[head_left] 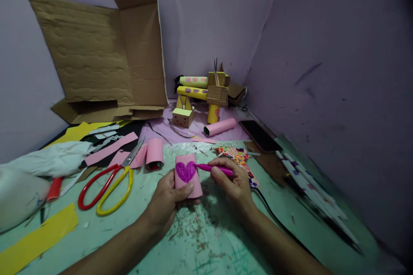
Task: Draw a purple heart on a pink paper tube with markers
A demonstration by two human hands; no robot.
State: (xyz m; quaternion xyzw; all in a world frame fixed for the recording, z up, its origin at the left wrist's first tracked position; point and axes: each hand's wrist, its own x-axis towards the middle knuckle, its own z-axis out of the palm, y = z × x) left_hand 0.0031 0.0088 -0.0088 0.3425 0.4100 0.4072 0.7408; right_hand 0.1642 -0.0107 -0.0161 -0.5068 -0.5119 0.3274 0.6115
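Observation:
My left hand (166, 195) is closed around a pink paper-covered tube (197, 189), its thumb pressed on the front. A purple heart (186, 172), filled in with pen strokes, shows on the tube's face. In my right hand (234, 182) is a magenta marker (222, 169), pinched between thumb and fingers. The marker's tip meets or nearly meets the heart's upper right edge. Just left of the held tube stands another pink tube (155, 152). Scissors (111, 184) with one red and one yellow handle lie spread on the table to the left.
A large cardboard sheet (93, 51) leans at the back left. Yellow cardboard animal figures (206, 90) stand at the back, near a lying pink tube (222, 126). A phone (260, 135) lies right, beside a dark cable (274, 215). Paper scraps and yellow paper (41, 236) cover the left side.

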